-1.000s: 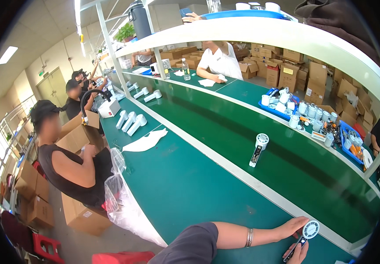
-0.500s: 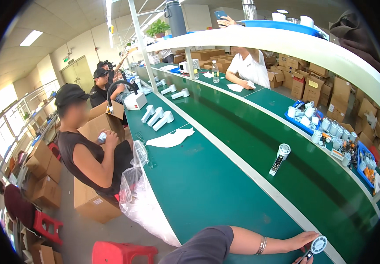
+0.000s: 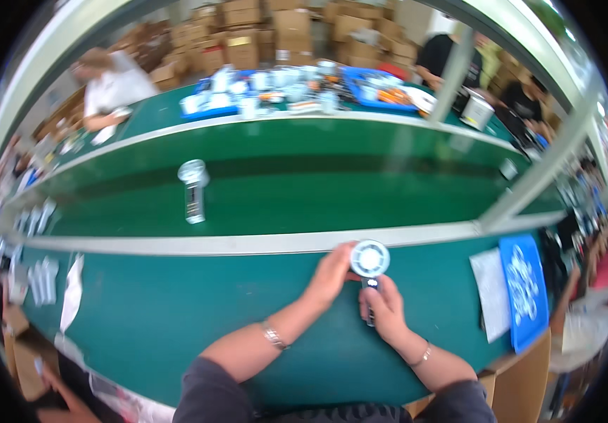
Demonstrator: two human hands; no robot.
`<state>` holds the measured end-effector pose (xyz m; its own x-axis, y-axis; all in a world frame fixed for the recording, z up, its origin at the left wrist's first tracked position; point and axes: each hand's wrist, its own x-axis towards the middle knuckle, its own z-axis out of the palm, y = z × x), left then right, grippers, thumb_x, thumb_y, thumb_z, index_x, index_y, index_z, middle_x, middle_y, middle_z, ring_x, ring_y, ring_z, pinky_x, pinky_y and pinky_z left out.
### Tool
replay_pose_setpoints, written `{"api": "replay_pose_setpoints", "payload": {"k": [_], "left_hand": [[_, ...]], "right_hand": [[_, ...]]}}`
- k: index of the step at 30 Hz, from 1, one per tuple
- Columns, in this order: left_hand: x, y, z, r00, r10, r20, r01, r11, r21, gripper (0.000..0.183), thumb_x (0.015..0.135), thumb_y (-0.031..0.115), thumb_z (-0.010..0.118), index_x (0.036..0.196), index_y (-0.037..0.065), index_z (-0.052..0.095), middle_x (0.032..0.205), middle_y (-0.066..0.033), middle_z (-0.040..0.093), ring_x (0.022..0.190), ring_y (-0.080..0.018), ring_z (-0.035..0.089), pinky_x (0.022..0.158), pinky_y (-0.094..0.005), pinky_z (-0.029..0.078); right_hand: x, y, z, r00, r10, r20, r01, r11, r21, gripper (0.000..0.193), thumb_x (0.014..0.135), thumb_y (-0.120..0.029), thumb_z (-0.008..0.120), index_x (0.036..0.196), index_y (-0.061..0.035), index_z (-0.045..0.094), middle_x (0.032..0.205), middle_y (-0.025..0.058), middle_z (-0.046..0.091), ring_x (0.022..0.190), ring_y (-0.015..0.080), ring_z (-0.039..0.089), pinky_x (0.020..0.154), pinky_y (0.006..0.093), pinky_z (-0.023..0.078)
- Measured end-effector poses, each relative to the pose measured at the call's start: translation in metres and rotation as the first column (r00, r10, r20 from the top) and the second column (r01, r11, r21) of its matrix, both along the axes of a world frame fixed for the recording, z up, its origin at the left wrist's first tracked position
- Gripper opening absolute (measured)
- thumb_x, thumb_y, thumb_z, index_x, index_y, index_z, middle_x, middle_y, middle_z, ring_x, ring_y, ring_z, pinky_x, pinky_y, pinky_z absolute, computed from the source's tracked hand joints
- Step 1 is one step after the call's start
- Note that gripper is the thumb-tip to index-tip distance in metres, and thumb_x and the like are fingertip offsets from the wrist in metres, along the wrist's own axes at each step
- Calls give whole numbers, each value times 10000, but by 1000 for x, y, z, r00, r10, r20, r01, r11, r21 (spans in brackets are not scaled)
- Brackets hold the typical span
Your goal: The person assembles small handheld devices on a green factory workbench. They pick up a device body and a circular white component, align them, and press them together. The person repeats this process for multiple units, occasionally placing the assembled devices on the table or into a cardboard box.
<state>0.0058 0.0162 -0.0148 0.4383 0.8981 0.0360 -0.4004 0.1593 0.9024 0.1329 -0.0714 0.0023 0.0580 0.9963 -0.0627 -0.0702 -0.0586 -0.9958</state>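
Note:
Both my hands are on a handheld fan (image 3: 369, 259) with a round, pale blue-white slotted head and a dark, open-looking handle. My left hand (image 3: 331, 273) grips the left side of the head, its fingertips partly hidden behind it. My right hand (image 3: 387, 309) is wrapped around the handle just below the head, with the thumb in front. The fan is held above the green worktable (image 3: 247, 310), close to the pale rail (image 3: 262, 242). A similar fan (image 3: 193, 192) with an open handle lies on the green belt beyond the rail.
At the right, a blue tray (image 3: 524, 292) of small white parts lies beside a white sheet (image 3: 491, 292). Pale handles (image 3: 43, 280) and a white cloth (image 3: 72, 292) lie at left. Across the belt, blue bins (image 3: 381, 99) hold parts. A slanted post (image 3: 543, 169) rises at right; people work around.
My view has swung right, bringing both hands and the fan from the lower right corner to the middle. Both hands still hold the fan. The blue tray at right has come into view.

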Motion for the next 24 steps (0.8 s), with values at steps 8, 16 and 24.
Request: {"api": "replay_pose_setpoints", "payload": {"k": [8, 16, 24], "left_hand": [[-1, 2, 4, 998, -50, 29, 51, 997, -66, 477, 988, 367, 287, 1251, -8, 423, 1121, -99, 546, 975, -166, 559, 797, -300, 479], [-5, 3, 2, 998, -48, 28, 49, 997, -55, 480, 989, 372, 280, 1254, -1, 424, 1122, -96, 547, 970, -165, 558, 796, -298, 475], [1, 1, 2, 999, -37, 19, 38, 998, -58, 477, 981, 382, 317, 1255, 7, 425, 1112, -101, 557, 968, -169, 564, 783, -302, 477]], "right_hand": [[1, 1, 0, 998, 41, -55, -39, 998, 40, 316, 934, -145, 456, 1195, 17, 384, 783, 44, 513, 563, 86, 485, 508, 218, 412], [-2, 1, 2, 998, 45, -51, -44, 999, 23, 314, 932, -129, 443, 1202, 17, 378, 782, 43, 510, 562, 90, 485, 511, 222, 413], [-2, 0, -2, 972, -68, 223, 42, 992, 120, 451, 816, -82, 631, 1198, 0, 407, 819, 24, 531, 592, 62, 507, 491, 201, 428]]}}
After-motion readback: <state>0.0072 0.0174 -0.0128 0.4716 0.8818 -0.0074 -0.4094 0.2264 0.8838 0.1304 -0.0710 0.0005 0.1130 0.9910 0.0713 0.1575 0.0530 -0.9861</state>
